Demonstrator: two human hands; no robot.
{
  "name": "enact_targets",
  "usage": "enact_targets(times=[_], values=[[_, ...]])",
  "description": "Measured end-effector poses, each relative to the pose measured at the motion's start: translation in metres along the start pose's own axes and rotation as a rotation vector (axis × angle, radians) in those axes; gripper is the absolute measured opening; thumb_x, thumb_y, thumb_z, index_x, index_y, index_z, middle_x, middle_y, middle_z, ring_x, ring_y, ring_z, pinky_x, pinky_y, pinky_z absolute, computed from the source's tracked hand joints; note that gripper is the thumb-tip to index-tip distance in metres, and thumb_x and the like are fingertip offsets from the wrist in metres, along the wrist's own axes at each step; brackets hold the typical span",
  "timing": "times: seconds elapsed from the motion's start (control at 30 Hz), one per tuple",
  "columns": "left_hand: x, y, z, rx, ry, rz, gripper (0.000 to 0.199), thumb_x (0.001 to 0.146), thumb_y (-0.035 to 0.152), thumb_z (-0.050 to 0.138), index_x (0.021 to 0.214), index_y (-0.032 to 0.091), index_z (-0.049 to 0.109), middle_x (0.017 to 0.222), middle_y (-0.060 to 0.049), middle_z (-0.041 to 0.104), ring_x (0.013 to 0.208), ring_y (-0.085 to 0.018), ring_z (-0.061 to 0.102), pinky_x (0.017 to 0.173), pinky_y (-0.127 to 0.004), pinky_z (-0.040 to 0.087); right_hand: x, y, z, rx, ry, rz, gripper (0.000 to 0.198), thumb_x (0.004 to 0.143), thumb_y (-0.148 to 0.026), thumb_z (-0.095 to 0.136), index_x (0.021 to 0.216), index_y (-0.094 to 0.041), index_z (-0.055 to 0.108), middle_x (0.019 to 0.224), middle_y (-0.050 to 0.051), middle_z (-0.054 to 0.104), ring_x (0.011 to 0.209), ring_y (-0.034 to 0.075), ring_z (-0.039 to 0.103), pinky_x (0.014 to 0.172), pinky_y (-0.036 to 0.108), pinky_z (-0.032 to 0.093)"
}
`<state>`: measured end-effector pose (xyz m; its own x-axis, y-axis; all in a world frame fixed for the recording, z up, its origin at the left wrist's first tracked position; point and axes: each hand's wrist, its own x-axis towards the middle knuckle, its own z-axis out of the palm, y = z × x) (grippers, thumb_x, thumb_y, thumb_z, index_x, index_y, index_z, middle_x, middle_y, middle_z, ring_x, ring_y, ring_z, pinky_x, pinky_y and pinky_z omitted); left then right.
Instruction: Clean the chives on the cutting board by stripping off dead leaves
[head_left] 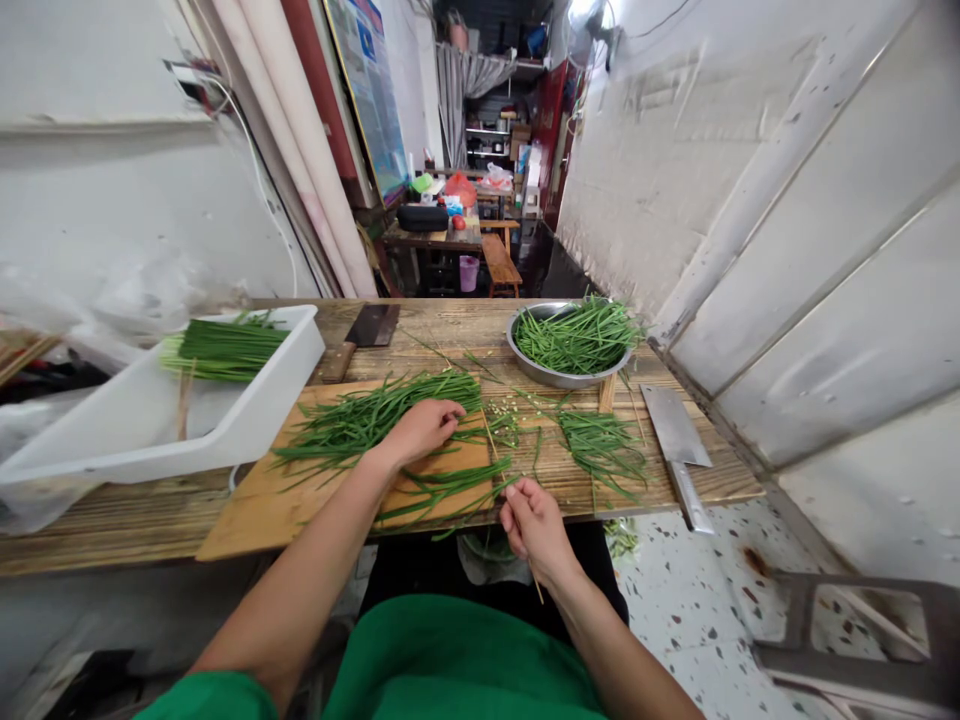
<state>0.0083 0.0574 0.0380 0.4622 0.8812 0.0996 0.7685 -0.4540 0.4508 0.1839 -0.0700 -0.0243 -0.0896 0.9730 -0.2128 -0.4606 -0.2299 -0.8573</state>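
In the head view, the relation that matters is between the main pile of green stalks and the two hands. The pile lies left of the frame's centre on the wooden board, its long axis running roughly across the picture, with its right end at the centre. The left hand is much the nearer, resting over that right end with fingers bent and close together; whether they grip any stalks I cannot tell. The right hand is lower and further right, just past the board's edge, its fingertips pinching a thin stick. That stick slants steeply from upper left to lower right, so it stands crosswise to the stalks. Between the hands, a smaller loose bunch also lies lengthwise across the frame, its right end reaching close to the right hand's fingertips
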Motion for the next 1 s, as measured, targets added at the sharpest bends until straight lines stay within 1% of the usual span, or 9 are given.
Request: enact_targets(times=[0.1, 0.23, 0.37, 0.57, 0.67, 0.73, 0.8, 0.93, 1.0], values=[[-0.006, 0.003, -0.009, 0.001, -0.009, 0.020, 0.028, 0.078, 0.027, 0.043, 0.089, 0.018, 0.066, 0.082, -0.002, 0.068, 0.070, -0.014, 0.058, 0.065, -0.021, 0.040, 0.000, 0.000, 0.000, 0.002, -0.004, 0.001, 0.032, 0.071, -0.047, 0.059, 0.072, -0.019, 0.043, 0.040, -0.011, 0.049, 0.019, 0.000, 0.021, 0.021, 0.011, 0.014], [-0.015, 0.005, -0.022, -0.013, -0.219, 0.087, 0.025, 0.077, 0.028, 0.047, 0.088, 0.020, 0.068, 0.085, 0.000, 0.069, 0.075, -0.014, 0.060, 0.068, -0.020, 0.040, 0.000, 0.001, 0.000, 0.010, -0.009, 0.002, 0.032, 0.071, -0.047, 0.059, 0.073, -0.019, 0.043, 0.040, -0.011, 0.049, 0.019, 0.000, 0.021, 0.021, 0.011, 0.014], [-0.019, 0.000, -0.022, 0.071, -0.085, 0.007, 0.026, 0.079, 0.029, 0.046, 0.090, 0.020, 0.068, 0.091, -0.003, 0.068, 0.082, -0.016, 0.060, 0.073, -0.022, 0.041, 0.000, 0.002, -0.001, 0.008, -0.007, 0.000, 0.031, 0.072, -0.046, 0.059, 0.072, -0.019, 0.043, 0.041, -0.011, 0.049, 0.019, 0.000, 0.021, 0.021, 0.011, 0.014], [-0.027, -0.004, -0.024, 0.437, -0.006, -0.143, 0.023, 0.071, 0.017, 0.051, 0.086, 0.019, 0.068, 0.095, -0.008, 0.063, 0.080, -0.020, 0.059, 0.070, -0.027, 0.042, 0.000, 0.002, -0.001, -0.008, 0.002, 0.006, 0.031, 0.072, -0.046, 0.059, 0.072, -0.019, 0.042, 0.041, -0.011, 0.049, 0.019, 0.000, 0.022, 0.021, 0.011, 0.014], [-0.029, 0.001, -0.030, 0.406, 0.012, -0.074, 0.023, 0.074, 0.017, 0.050, 0.087, 0.020, 0.068, 0.095, -0.007, 0.063, 0.080, -0.018, 0.058, 0.071, -0.026, 0.041, 0.000, 0.002, 0.000, -0.014, 0.008, 0.005, 0.032, 0.071, -0.046, 0.059, 0.072, -0.019, 0.042, 0.041, -0.011, 0.049, 0.019, 0.000, 0.022, 0.021, 0.011, 0.014], [-0.026, 0.006, -0.031, 0.334, -0.059, 0.010, 0.020, 0.075, 0.022, 0.051, 0.083, 0.022, 0.069, 0.086, -0.004, 0.065, 0.078, -0.018, 0.058, 0.071, -0.025, 0.041, 0.000, 0.002, 0.000, -0.018, 0.010, 0.006, 0.032, 0.071, -0.046, 0.059, 0.072, -0.019, 0.042, 0.041, -0.011, 0.049, 0.019, 0.000, 0.022, 0.021, 0.011, 0.014], [-0.020, 0.008, -0.029, 0.291, -0.091, 0.019, 0.018, 0.075, 0.027, 0.053, 0.079, 0.022, 0.069, 0.079, -0.003, 0.066, 0.074, -0.018, 0.058, 0.068, -0.025, 0.040, 0.000, 0.002, 0.001, -0.015, 0.008, 0.008, 0.032, 0.071, -0.046, 0.059, 0.072, -0.019, 0.042, 0.041, -0.011, 0.049, 0.019, 0.000, 0.022, 0.021, 0.011, 0.013], [-0.006, 0.008, -0.017, 0.286, 0.026, 0.016, 0.019, 0.076, 0.028, 0.052, 0.078, 0.020, 0.069, 0.082, -0.005, 0.067, 0.076, -0.018, 0.058, 0.068, -0.025, 0.040, 0.000, 0.001, 0.001, -0.011, 0.001, 0.000, 0.032, 0.071, -0.047, 0.059, 0.072, -0.019, 0.042, 0.040, -0.011, 0.048, 0.019, 0.000, 0.021, 0.021, 0.011, 0.013], [0.000, 0.006, -0.010, 0.287, -0.003, 0.062, 0.017, 0.075, 0.025, 0.053, 0.075, 0.020, 0.069, 0.080, -0.005, 0.066, 0.076, -0.017, 0.057, 0.069, -0.025, 0.040, 0.000, 0.001, 0.001, -0.017, -0.004, 0.004, 0.033, 0.071, -0.047, 0.059, 0.071, -0.019, 0.042, 0.040, -0.011, 0.048, 0.019, 0.000, 0.021, 0.021, 0.011, 0.013]])
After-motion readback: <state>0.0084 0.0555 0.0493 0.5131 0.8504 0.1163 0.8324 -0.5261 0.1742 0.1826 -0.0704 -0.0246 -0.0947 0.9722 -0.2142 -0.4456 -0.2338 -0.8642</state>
